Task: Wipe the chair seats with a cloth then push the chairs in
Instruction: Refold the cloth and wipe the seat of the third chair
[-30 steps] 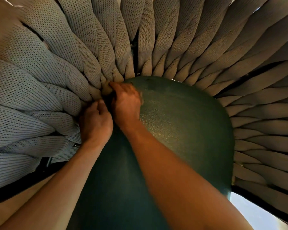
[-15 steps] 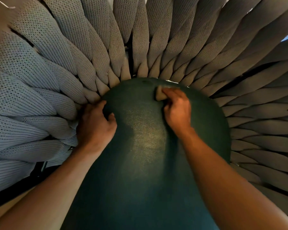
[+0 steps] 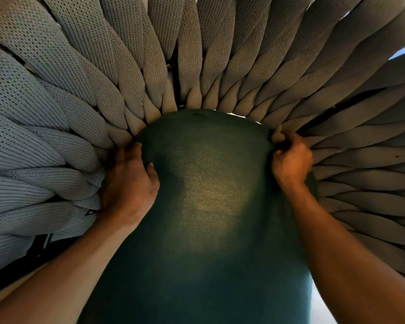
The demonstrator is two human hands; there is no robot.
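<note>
Knitted grey chair back (image 3: 197, 54) surrounds us | green seat cushion (image 3: 208, 195) centre | right hand (image 3: 290, 160) fingers clamped on cloth (image 3: 277, 136), far-right seam | left hand (image 3: 126, 183) spread, bracing left edge.

Both forearms bare, the left hand (image 3: 126, 183) and right hand (image 3: 291, 160) ungloved (no sleeves visible).

A strip of pale floor (image 3: 323, 307) is seen at the lower right of the view, lit brightly and without visible marks. A tan surface (image 3: 7, 294) is seen at the lower left corner; what it is cannot be told. At the upper right, a small patch of bluish daylight (image 3: 402, 53) is seen, too washed out for any detail to be made out.
</note>
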